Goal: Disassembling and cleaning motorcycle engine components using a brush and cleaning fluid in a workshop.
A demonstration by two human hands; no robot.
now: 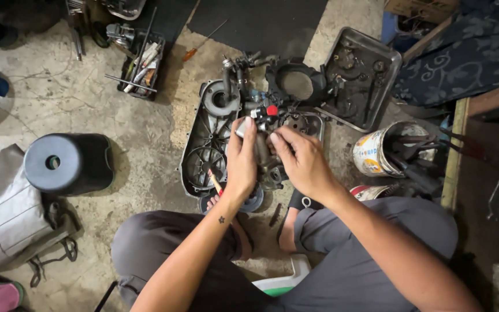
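Grey metal fills the middle of the head view: a small engine part, a carburettor-like assembly (264, 151), is held above the concrete floor (88, 104) between the seated person's knees. The left hand (241, 159) wraps its fingers around the left side of the assembly, gripping it firmly, while the right hand (301, 159) closes on the right side with its fingertips pinched at the top of the piece. A red cap (272, 110) sits just beyond the fingers on the engine parts behind. Under and beyond the hands lies a long grey engine cover (206, 138), open side up, with a black round air housing (295, 84) beside it and a shallow metal tray (371, 63) of dark parts to the right. A tin can (376, 151) holding tools stands near the right wrist. To the left, well apart, a black plastic stool (67, 163) lies on the floor beside a grey bag (1, 208), and a small black crate of tools (141, 63) sits farther up.
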